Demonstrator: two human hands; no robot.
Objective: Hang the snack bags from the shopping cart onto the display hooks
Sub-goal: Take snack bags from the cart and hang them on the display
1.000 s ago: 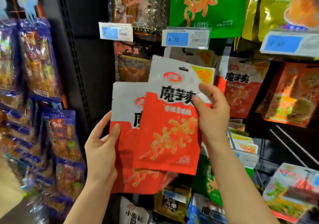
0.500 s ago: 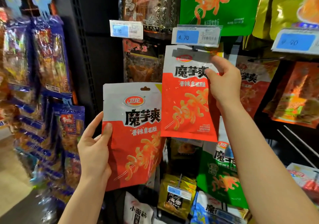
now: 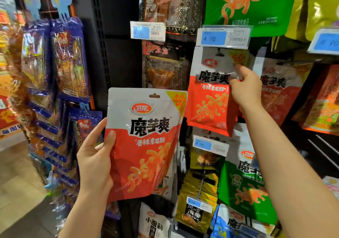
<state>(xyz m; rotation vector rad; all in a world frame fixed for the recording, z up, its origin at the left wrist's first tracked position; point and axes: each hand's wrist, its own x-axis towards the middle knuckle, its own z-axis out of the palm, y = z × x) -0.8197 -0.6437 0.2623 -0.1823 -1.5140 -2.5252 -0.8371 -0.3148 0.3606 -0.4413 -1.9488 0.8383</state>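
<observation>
My left hand grips the left edge of a red-and-white snack bag, held upright in front of the shelf, its hang hole free. My right hand pinches the upper right part of a second identical bag, raised higher and to the right. That bag's hang hole sits on a display hook just under the 4.70 price tag. More bags of the same kind hang behind my right hand. The shopping cart is out of view.
Green bags, yellow bags and dark bags fill neighbouring hooks. Bare hooks stick out at the right. A rack of blue-packaged snacks stands left, beside an aisle floor.
My right hand has lifted its bag up to the hook under the 4.70 tag and its fingers have shifted to the bag's upper right. The left hand's bag has stayed about where it was.
</observation>
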